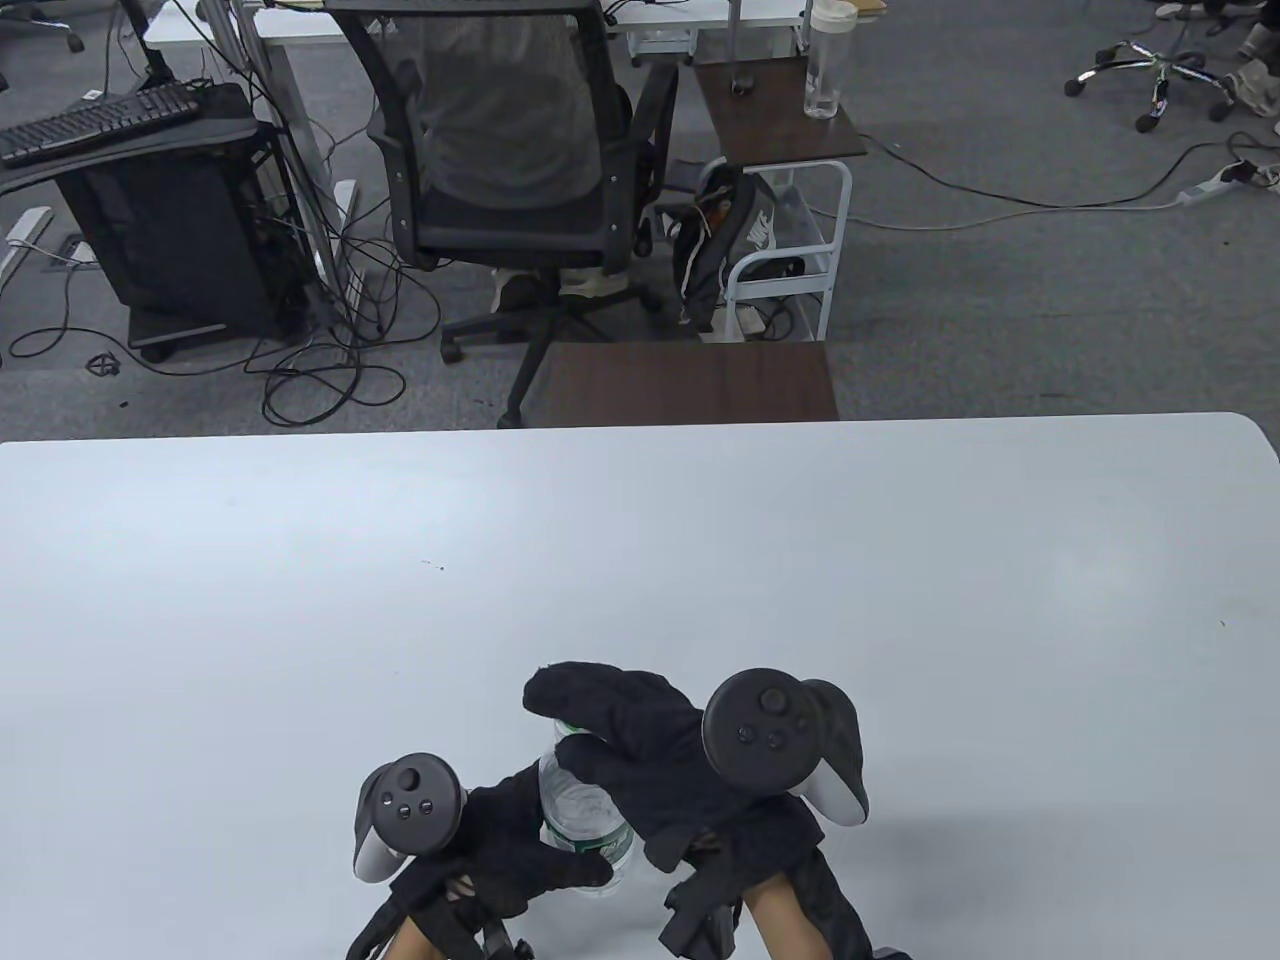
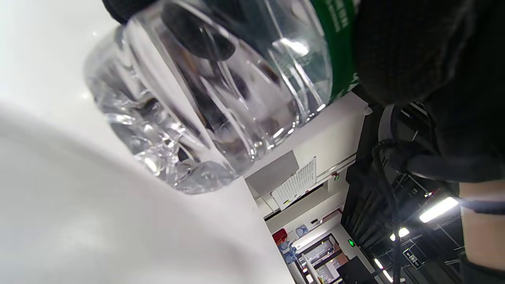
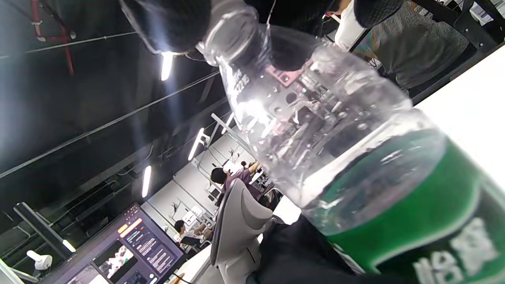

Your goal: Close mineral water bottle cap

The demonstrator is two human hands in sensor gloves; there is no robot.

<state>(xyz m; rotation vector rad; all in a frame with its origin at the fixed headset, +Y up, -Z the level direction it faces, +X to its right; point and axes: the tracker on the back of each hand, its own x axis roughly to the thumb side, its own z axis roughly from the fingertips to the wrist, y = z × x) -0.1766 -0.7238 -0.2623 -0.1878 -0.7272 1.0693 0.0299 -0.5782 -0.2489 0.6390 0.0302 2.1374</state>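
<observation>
While it sits near the front edge of the white desk (image 1: 640,560), the clear ribbed plastic mineral water bottle with a green label band (image 1: 580,815) is mostly buried under gloves. The left hand (image 1: 520,850) wraps around its lower body at the label. The right hand (image 1: 640,760) sits on top, fingers curled over the neck, so the cap is hidden. How much water it holds is hard to tell.

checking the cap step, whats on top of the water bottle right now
The right hand covers the top of the bottle, its fingers at the neck. The cap itself is hidden. The left hand grips the body.
</observation>
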